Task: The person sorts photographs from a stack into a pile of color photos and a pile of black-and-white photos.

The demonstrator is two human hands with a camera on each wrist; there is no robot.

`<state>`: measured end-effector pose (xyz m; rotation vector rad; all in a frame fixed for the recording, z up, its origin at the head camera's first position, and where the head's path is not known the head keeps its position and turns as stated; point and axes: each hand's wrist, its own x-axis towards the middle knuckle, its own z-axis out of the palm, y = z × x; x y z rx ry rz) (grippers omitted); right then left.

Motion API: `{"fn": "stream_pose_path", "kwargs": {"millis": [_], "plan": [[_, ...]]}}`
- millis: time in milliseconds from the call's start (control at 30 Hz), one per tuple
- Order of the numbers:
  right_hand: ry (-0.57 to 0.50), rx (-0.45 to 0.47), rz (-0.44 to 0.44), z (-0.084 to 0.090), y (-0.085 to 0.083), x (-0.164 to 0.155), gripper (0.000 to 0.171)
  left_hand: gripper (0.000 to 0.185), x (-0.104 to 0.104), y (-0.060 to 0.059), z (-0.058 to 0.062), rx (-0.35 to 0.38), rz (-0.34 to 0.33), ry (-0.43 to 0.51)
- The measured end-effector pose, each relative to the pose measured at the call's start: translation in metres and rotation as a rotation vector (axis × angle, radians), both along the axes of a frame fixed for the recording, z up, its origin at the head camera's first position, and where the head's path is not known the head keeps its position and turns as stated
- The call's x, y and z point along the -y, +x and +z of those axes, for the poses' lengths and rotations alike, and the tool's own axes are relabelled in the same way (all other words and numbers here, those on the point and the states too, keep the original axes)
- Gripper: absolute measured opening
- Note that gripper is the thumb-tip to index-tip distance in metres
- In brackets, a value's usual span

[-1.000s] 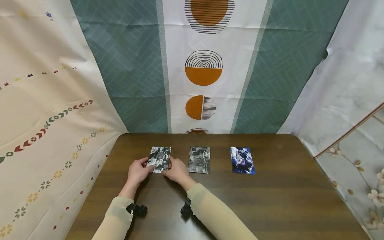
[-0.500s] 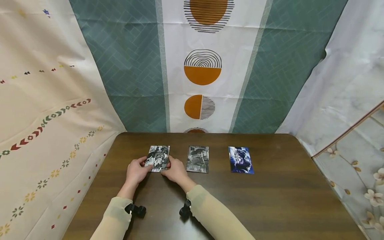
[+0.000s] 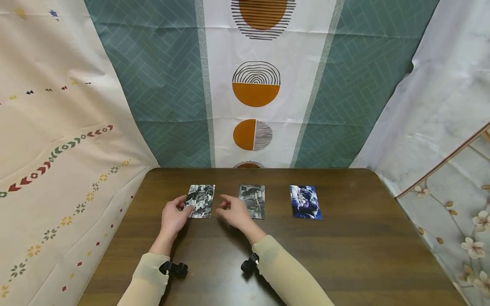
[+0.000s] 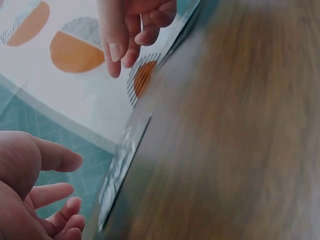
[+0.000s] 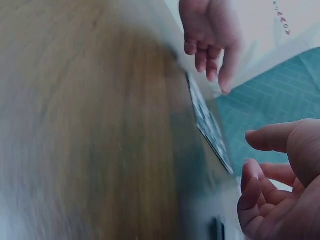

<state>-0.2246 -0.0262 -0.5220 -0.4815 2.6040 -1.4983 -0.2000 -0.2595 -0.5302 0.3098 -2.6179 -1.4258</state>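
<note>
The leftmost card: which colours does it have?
The card is black, white and grey, clearest in the head view.

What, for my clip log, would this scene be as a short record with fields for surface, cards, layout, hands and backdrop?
Surface: brown wooden table
Left card: black-and-white picture
Middle card: grey picture
Right card: blue-and-white picture
Layout: one row, spaced apart
Left hand: beside the left card, holding nothing
Right hand: near the gap between left and middle cards, holding nothing
Backdrop: patterned cloth
</note>
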Motion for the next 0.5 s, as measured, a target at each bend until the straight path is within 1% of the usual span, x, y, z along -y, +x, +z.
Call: {"fn": "stream_pose_path", "kwargs": {"millis": [200,367,500], "plan": [[0.012,-0.015,-0.02,0.004,-0.001,-0.023,0.05,0.052,-0.02,-0.001,0.006,-0.05,-0.01,-0.004],[0.035,-0.038,-0.043,0.007,-0.003,-0.041,0.049,0.051,-0.044,-0.004,0.009,-0.076,-0.058,-0.014],[0.038,-0.045,-0.084,0.007,-0.004,-0.055,0.049,0.051,-0.066,-0.006,0.011,-0.098,-0.112,-0.006]]}}
